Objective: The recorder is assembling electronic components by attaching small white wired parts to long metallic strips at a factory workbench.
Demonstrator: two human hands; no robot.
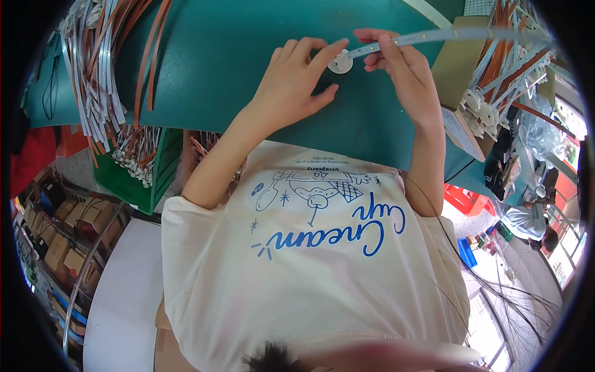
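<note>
- A thin, flexible pale strip dotted with small yellowish squares [427,38] is held at upper right of centre, over the green counter [211,68].
- The strip is pinched near its left end between thumb and fingers, in the narrow grip of the right hand [406,71]; its other end is extended toward the upper right, where it is blurred.
- A small round whitish disc [340,63] is seen at the strip's left end; whether the two are joined cannot be told.
- The left hand [291,84] is placed left of the disc, its grip spread wide between index finger and thumb; the index fingertip is set at the disc's upper edge.
- A thick bundle of white and orange-brown strips [93,74] is draped over the counter at upper left.
- More strips are gathered in a green plastic crate [133,203] below.
- At upper right, a second bundle with round white ends [486,111] is seen beside a tan cardboard box [454,62].
</note>
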